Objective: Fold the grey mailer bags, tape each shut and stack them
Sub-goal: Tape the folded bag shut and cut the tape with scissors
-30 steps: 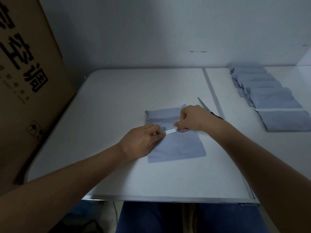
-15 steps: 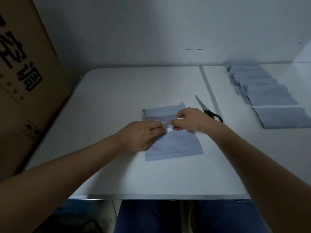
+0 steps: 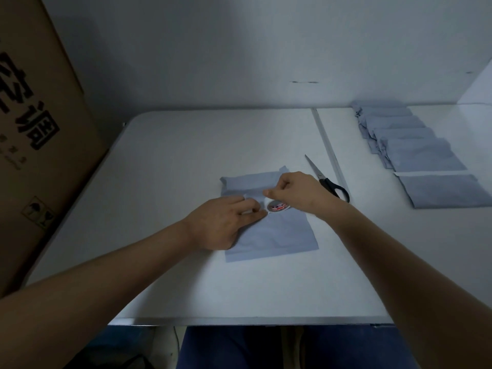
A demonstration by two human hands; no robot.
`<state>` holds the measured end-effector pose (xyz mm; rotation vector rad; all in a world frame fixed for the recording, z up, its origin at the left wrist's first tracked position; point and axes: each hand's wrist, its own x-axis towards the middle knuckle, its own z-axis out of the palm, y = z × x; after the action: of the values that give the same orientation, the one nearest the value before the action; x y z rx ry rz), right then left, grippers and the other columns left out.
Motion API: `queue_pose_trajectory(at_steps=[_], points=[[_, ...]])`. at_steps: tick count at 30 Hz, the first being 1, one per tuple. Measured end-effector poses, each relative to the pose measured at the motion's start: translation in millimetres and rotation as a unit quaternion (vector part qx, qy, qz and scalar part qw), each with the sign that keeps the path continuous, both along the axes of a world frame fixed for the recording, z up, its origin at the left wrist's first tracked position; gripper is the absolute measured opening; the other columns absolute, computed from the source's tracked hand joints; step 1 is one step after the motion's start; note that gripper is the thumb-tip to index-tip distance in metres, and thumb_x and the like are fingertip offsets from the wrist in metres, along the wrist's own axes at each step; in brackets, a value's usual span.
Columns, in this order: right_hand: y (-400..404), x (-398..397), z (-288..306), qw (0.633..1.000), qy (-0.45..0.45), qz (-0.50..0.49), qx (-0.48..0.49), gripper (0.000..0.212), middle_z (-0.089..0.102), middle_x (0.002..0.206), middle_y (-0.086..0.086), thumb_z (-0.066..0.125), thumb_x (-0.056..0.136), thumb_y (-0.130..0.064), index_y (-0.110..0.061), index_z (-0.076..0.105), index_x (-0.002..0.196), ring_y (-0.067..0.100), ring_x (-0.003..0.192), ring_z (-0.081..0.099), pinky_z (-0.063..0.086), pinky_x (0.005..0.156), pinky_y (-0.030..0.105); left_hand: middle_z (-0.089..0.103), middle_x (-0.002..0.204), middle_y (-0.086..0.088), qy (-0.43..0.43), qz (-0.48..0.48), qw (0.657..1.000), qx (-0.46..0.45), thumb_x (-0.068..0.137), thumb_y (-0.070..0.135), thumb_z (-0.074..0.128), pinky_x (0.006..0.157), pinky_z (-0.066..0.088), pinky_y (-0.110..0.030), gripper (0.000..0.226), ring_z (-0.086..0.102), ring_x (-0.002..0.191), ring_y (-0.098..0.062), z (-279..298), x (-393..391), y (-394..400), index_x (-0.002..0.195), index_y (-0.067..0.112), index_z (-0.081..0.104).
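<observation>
Mailer bag (image 3: pixel 277 238) in work lies flat at centre of the surface (image 3: pixel 186 161), top flap folded down toward the body; fold done, taping in progress, stacking not yet done for this one.

Left to right:
- Cardboard box (image 3: pixel 34 145) at 9 o'clock, off the surface edge.
- Left hand (image 3: pixel 226 222) rests palm-down on the bag's left half, fingertips pressed on the fold line; they seem to pin down a tape end, though the strip itself is too small to make out.
- Tape roll (image 3: pixel 278 207) sits on the bag just right of those fingertips, at the fold.
- Right hand (image 3: pixel 292 190) curled over the roll from 1 o'clock, thumb and forefinger pinched just above it; presumably gripping roll or tape, exact contact unclear.
- Scissors (image 3: pixel 327 179) closed, at 2 o'clock, just beside the right wrist; judged needed next for the cut.
- Finished bags (image 3: pixel 415 150) at 2–3 o'clock, overlapped in a row; one separate bag (image 3: pixel 444 190) nearest.
</observation>
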<state>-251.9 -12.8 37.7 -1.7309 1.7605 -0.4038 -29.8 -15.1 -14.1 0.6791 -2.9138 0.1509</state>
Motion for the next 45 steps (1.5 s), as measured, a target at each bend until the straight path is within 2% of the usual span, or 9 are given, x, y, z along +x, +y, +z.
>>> queue_pose_trajectory(at_steps=[5,9,16,21,28,33,37,42,45], points=[[-2,1,3,1.000,0.018,0.003,-0.002,0.039,0.057,0.078,0.006,0.068,0.084,-0.045,-0.014,0.048,0.072,0.015,0.071,0.052,0.039,0.063,0.028,0.059,0.120,-0.001,0.000,0.008,1.000,0.009,0.075,0.015,0.062,0.078,0.047,-0.025,0.060,0.054,0.100,-0.017,0,1,0,0.135,0.013,0.057],[-6,-2,10,0.999,0.052,0.010,0.002,0.042,0.051,0.068,0.001,0.069,0.085,-0.043,-0.015,0.044,0.065,0.016,0.067,0.050,0.033,0.054,0.025,0.058,0.121,-0.001,-0.013,0.014,1.000,0.020,0.081,0.023,0.043,0.079,0.047,-0.025,0.057,0.056,0.098,-0.018,1,1,0,0.136,0.015,0.056],[-12,6,23,0.983,0.165,0.073,-0.040,0.036,0.065,0.088,0.008,0.068,0.083,-0.046,-0.013,0.052,0.078,0.024,0.087,0.061,0.045,0.070,0.032,0.058,0.122,-0.002,-0.006,0.017,0.999,0.030,0.082,0.022,0.041,0.078,0.049,-0.028,0.056,0.057,0.097,-0.020,0,1,0,0.136,0.016,0.056],[-12,-1,21,0.980,0.181,0.072,-0.038,0.037,0.065,0.088,0.009,0.068,0.083,-0.045,-0.012,0.053,0.081,0.024,0.086,0.062,0.043,0.066,0.030,0.060,0.121,-0.001,-0.008,0.014,1.000,0.019,0.081,0.020,0.048,0.084,0.043,-0.022,0.054,0.055,0.099,-0.017,3,0,1,0.134,0.015,0.058],[-7,-9,17,0.976,0.200,0.070,-0.046,0.043,0.057,0.075,0.002,0.066,0.085,-0.045,-0.022,0.036,0.065,0.021,0.076,0.056,0.043,0.067,0.031,0.058,0.121,-0.001,-0.005,0.008,1.000,0.012,0.077,0.017,0.060,0.080,0.046,-0.024,0.058,0.056,0.099,-0.018,1,1,0,0.135,0.015,0.057],[-6,-12,12,0.973,0.217,0.059,-0.050,0.035,0.063,0.083,0.006,0.066,0.085,-0.045,-0.015,0.049,0.076,0.020,0.073,0.057,0.043,0.063,0.030,0.057,0.122,-0.002,-0.006,0.008,1.000,0.021,0.081,0.020,0.050,0.081,0.049,-0.028,0.056,0.054,0.099,-0.019,-2,2,-2,0.137,0.015,0.055],[-5,-13,11,0.972,0.225,0.053,-0.052,0.037,0.065,0.086,0.006,0.065,0.085,-0.046,-0.010,0.057,0.089,0.021,0.074,0.059,0.041,0.061,0.028,0.058,0.121,-0.002,0.000,0.008,1.000,0.017,0.079,0.018,0.061,0.076,0.048,-0.026,0.058,0.054,0.097,-0.018,0,2,-1,0.136,0.015,0.056],[-2,-11,9,0.958,0.272,0.054,-0.077,0.036,0.069,0.090,0.004,0.062,0.085,-0.045,-0.012,0.066,0.100,0.021,0.078,0.066,0.051,0.066,0.029,0.058,0.122,-0.003,0.003,0.000,1.000,0.026,0.084,0.019,0.046,0.079,0.048,-0.027,0.053,0.057,0.098,-0.019,0,2,-1,0.135,0.014,0.057],[-1,-8,10,0.951,0.290,0.060,-0.085,0.036,0.068,0.090,0.003,0.060,0.086,-0.046,-0.014,0.064,0.102,0.021,0.080,0.065,0.050,0.066,0.029,0.058,0.122,-0.001,-0.006,0.002,0.999,0.034,0.082,0.016,0.057,0.071,0.050,-0.026,0.054,0.059,0.097,-0.019,2,1,-3,0.135,0.014,0.057]])
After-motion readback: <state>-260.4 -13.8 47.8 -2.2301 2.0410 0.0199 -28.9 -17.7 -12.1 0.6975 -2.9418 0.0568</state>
